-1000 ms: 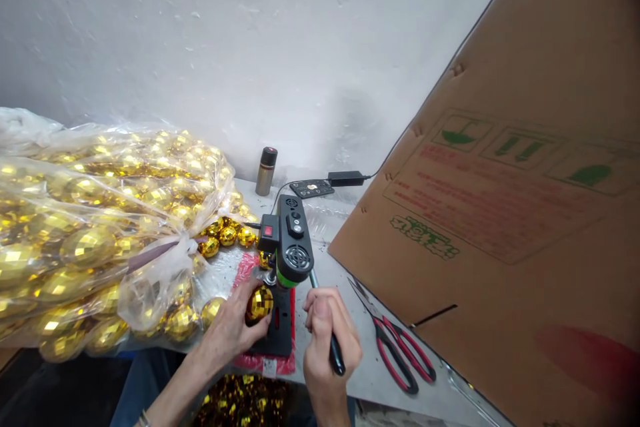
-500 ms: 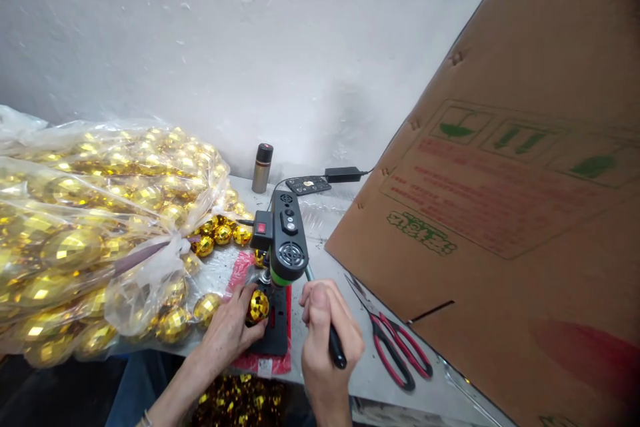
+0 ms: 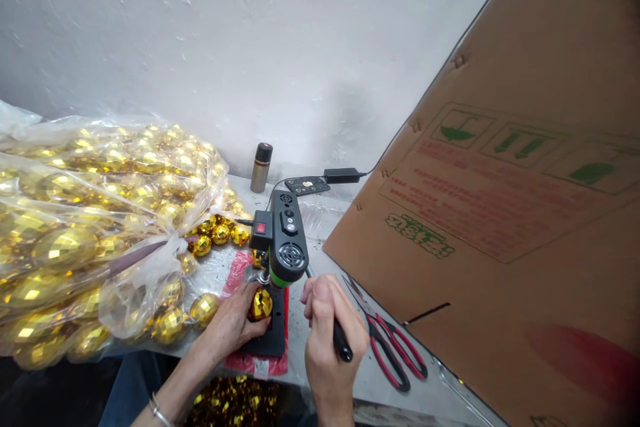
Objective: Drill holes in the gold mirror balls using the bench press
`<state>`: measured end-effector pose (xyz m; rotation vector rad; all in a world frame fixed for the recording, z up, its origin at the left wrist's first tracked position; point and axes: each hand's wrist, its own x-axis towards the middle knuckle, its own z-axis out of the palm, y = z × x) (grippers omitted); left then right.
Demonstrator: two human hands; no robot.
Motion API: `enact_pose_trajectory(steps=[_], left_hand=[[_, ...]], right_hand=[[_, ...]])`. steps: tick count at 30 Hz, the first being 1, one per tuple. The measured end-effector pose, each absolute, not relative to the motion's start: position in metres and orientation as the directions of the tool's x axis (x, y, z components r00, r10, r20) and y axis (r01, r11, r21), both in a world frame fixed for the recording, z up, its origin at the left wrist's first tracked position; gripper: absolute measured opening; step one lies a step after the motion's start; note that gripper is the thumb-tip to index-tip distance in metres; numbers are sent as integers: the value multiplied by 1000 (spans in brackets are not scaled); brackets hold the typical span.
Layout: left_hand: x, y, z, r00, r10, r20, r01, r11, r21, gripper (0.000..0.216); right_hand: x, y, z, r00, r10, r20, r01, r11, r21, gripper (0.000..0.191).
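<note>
My left hand (image 3: 234, 320) is closed on a gold mirrored ball (image 3: 261, 305), its fingers at the ball's left and near sides. It steadies the ball over the black base plate (image 3: 273, 341) of a small bench drill press (image 3: 290, 233). The ball sits under the machine's head, next to the green ring; whether a bit touches it is hidden. Wrapped around the black grip of the lever handle (image 3: 341, 340) is my right hand (image 3: 330, 340), to the right of the machine. Another gold ball (image 3: 257, 257) partly shows behind the column.
Clear plastic bags (image 3: 100, 227) of gold balls fill the left. Red-handled scissors (image 3: 395, 347) lie right of my right hand, beside a large cardboard box (image 3: 475, 213). Behind stand a metallic bottle (image 3: 261, 168), a phone (image 3: 307, 185) and a power adapter (image 3: 345, 175).
The ball in my left hand has turned or shifted slightly to the right. My right hand stays on the lever, its grip a little further right. The view has shifted slightly.
</note>
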<state>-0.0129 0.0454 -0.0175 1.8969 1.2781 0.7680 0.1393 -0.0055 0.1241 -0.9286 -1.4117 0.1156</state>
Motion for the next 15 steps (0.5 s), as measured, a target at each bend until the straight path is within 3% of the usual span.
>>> enact_pose_trajectory(steps=[6,12,15], left_hand=[[-10,51,-9,398,917,20,614,-282,737,48],[-3,42,-34,328,922,203,617,-372,694,46],[-3,39,-37,322,923,212,585,-370,721,42]], right_hand=[[138,-8,121,232,590,773,436,648,-625,38],[138,-13,115,226,592,774,445,644,-623,35],[138,-14,110,222,582,782,449,651,-612,33]])
